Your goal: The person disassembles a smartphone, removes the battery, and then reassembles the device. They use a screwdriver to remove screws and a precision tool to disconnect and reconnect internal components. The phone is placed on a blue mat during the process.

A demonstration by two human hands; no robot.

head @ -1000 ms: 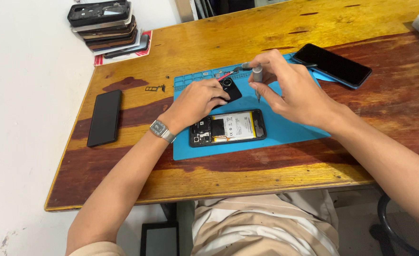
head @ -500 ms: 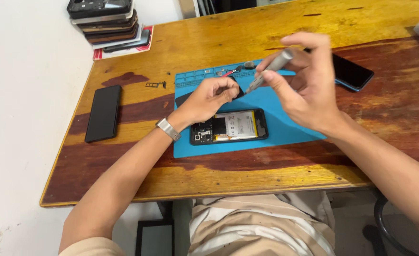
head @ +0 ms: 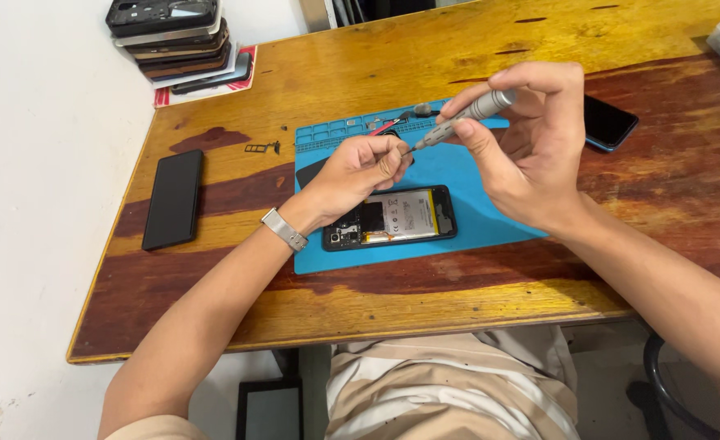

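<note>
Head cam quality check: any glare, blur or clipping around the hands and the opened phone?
Head view: sharp and evenly lit, with no motion blur on the right hand or its screwdriver; soft sheen on the varnished table, white wall at left near clipping; opened phone readable, left hand casts only a faint shadow on the blue mat; slight wide-angle stretch at the edges.
</note>
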